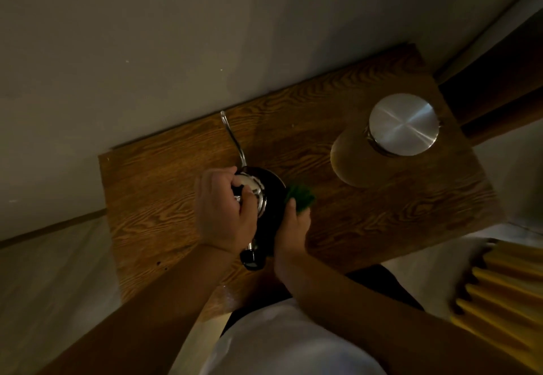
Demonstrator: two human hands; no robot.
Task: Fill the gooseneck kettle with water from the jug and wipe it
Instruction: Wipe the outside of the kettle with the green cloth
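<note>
The gooseneck kettle point(271, 198) stands near the middle of the wooden counter point(164, 198), with its thin spout point(233, 138) pointing to the far side. The left hand point(223, 213) lies on top of the kettle, its fingers point(235, 182) closed around the lid point(252, 195). The right hand point(292, 227) presses a green cloth point(299, 197), grasped in its fingers, against the kettle's right side. The jug point(385, 139) with a metal lid stands well apart, at the far right

Single head-worn wide-angle view, looking steeply down from above the near edge of the wooden table point(164, 186), facing the wall behind its far edge, close range, table rotated clockwise in frame, forearms entering from below
</note>
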